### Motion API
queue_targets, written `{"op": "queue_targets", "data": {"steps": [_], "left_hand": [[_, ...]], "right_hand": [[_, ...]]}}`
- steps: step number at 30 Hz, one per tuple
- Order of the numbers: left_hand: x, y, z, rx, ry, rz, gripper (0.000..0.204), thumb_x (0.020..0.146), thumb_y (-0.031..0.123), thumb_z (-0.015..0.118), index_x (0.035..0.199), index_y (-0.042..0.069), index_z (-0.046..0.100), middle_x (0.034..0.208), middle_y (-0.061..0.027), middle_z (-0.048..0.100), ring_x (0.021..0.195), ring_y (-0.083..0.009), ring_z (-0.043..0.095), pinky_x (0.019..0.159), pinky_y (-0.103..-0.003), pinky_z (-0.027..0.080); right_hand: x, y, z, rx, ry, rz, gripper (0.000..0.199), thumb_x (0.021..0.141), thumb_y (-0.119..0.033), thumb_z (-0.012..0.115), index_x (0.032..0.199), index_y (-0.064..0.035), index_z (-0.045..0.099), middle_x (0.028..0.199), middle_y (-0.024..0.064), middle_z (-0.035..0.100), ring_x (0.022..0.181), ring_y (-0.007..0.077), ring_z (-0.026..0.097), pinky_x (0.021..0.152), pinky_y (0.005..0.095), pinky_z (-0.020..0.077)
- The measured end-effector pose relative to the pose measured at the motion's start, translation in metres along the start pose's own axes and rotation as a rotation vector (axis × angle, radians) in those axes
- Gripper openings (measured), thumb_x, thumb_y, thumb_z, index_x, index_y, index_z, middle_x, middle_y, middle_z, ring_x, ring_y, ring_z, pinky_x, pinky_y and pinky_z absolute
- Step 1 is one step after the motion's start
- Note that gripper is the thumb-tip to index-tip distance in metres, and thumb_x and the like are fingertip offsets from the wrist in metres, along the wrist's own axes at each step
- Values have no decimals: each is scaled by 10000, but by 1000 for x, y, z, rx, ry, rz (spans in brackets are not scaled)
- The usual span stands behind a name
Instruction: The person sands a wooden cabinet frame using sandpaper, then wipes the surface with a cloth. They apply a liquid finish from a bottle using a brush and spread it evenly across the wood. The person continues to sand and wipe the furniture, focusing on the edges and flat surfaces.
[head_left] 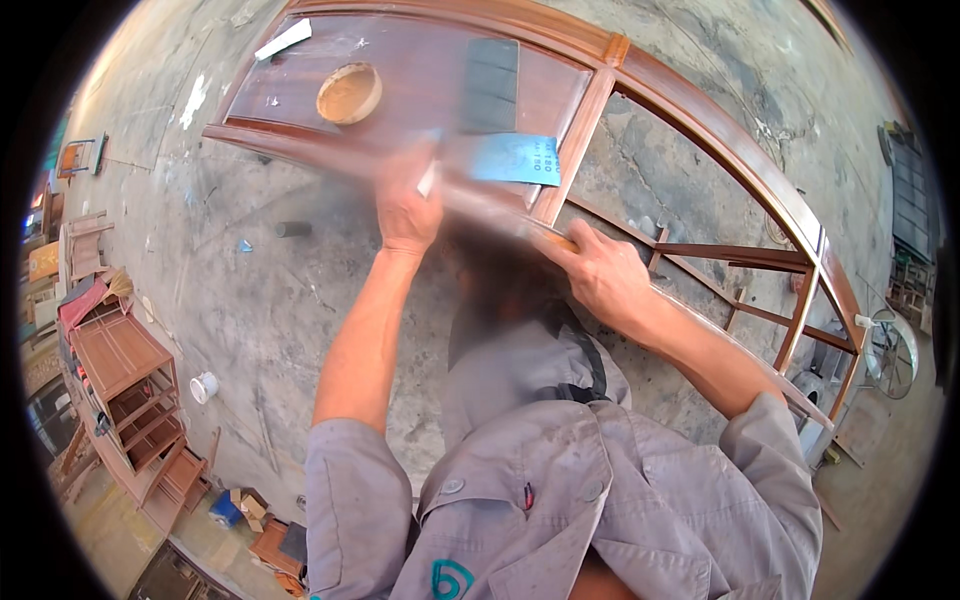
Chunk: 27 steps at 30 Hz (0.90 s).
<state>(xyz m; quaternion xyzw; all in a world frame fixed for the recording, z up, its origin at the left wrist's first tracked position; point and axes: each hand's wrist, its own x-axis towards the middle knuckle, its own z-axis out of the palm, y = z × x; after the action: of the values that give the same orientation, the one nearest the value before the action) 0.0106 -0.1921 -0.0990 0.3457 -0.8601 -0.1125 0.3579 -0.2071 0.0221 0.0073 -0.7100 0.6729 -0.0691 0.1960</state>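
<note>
A large brown wooden door frame [700, 110] lies flat in front of me, with a solid panel [420, 70] at its far left end. My left hand [405, 205] is motion-blurred on the frame's near rail and pinches a small pale piece [429, 178]. My right hand [600, 272] grips the same rail further right. On the panel lie a round wooden bowl [349, 93], a dark abrasive sheet [490, 85] and a blue sheet [515, 158], the blue one just right of my left hand. A white strip [283, 40] lies at the panel's far corner.
The floor is stained concrete [250, 290]. Stacked wooden furniture parts [125, 375] stand at the left, with a white cup [203, 387] beside them. A dark cylinder [293, 229] lies on the floor. Small boxes [245, 505] sit at the lower left, and a round fan [890, 350] stands at the right.
</note>
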Motion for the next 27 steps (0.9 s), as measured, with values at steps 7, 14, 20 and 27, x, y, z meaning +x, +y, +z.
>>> {"op": "queue_targets", "data": {"steps": [7, 14, 20, 27], "left_hand": [[-2, -1, -1, -3, -21, -17, 397, 1013, 125, 606, 1406, 81, 636, 1423, -83, 658, 1244, -342, 612, 1112, -469, 441], [1, 0, 1, -12, -5, 12, 398, 1013, 125, 609, 1407, 84, 635, 1419, -82, 662, 1246, -337, 612, 1117, -473, 437], [0, 4, -1, -20, 8, -2, 393, 1012, 133, 617, 1401, 90, 641, 1420, -69, 662, 1244, -334, 613, 1118, -469, 437], [2, 2, -2, -6, -1, 3, 397, 1008, 128, 622, 1402, 91, 641, 1420, -69, 662, 1240, -331, 616, 1107, -457, 444]], "right_hand": [[3, -1, 2, 1, 118, -47, 579, 860, -41, 626, 1413, -215, 619, 959, 124, 551, 869, 323, 673, 665, 448, 568], [7, -3, 2, 13, 97, -36, 630, 822, -95, 683, 1434, -216, 597, 989, 130, 559, 910, 332, 672, 705, 453, 573], [-1, 1, -1, -6, -53, 14, 780, 710, -248, 854, 1441, -191, 587, 1135, 150, 590, 1024, 351, 682, 760, 471, 582], [9, -1, -1, -11, -68, -4, 880, 628, -243, 902, 1449, -186, 593, 1180, 158, 609, 1073, 348, 686, 778, 461, 589]]}}
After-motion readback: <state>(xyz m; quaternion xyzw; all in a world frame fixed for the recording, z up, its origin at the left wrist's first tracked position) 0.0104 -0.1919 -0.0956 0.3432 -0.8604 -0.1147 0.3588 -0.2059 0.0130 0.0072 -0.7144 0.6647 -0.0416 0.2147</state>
